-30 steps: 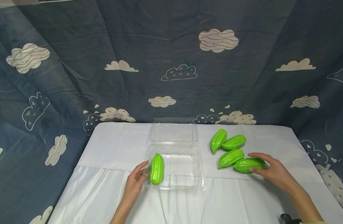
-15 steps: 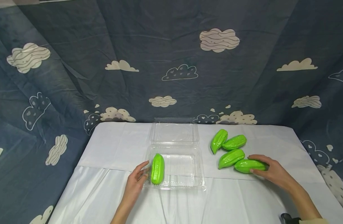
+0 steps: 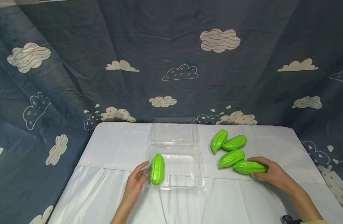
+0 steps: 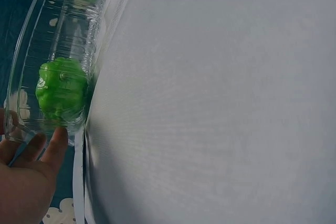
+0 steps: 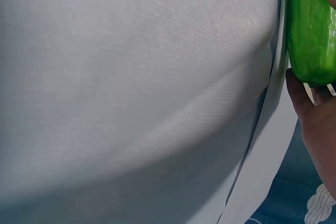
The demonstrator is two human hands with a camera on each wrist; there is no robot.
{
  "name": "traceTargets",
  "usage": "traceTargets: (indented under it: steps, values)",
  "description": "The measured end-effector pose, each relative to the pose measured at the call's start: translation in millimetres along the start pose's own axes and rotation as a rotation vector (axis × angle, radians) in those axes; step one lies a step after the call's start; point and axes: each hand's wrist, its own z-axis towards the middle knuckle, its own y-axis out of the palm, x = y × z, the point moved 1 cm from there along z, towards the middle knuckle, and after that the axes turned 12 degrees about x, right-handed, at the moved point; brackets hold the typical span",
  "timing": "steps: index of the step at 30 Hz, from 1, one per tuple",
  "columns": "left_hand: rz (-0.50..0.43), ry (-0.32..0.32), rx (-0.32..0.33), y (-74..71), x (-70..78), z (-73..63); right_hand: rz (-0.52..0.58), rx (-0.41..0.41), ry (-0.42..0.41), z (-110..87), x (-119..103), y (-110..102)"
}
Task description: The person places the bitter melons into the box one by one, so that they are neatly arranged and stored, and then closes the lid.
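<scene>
A clear plastic clamshell container [image 3: 182, 166] lies with its lid [image 3: 174, 132] folded back. One bright green ridged gourd [image 3: 157, 169] stands lengthwise along its left side; through the clear wall its lobed end [image 4: 61, 88] shows in the left wrist view. My left hand [image 3: 134, 183] touches the container's left edge with fairly straight fingers [image 4: 55, 150]. On the right, my right hand [image 3: 276, 174] grips another green ridged gourd [image 3: 248, 167] by its right end, with fingers on the far side and thumb on the near side. The right wrist view shows only part of this gourd [image 5: 312, 30].
Three more green gourds lie close by: one upright at the back [image 3: 219, 141], one beside it [image 3: 234, 142], and one [image 3: 231, 159] touching the gripped gourd. A white cloth [image 3: 115, 146] covers the table. Behind hangs a dark cloud-patterned curtain [image 3: 149, 46].
My right hand's fingers have closed in around the end of the right-hand gourd, which has shifted slightly. My left hand and the container stay where they were.
</scene>
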Motion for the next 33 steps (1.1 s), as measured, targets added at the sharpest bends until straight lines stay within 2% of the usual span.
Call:
traceTargets:
  steps: [11, 27, 33]
  values:
    - [0.012, -0.006, 0.003, 0.2, -2.9, 0.6, -0.039, 0.016, 0.045, -9.1, -1.7, 3.0]
    - [0.006, 0.002, -0.001, 0.1, -4.9, 1.0, -0.09, 0.057, 0.031, -18.1, -12.1, 5.6]
    - [-0.002, 0.004, 0.002, 0.2, -5.1, 1.9, -0.075, 0.05, 0.021, -20.5, -17.4, 8.6]
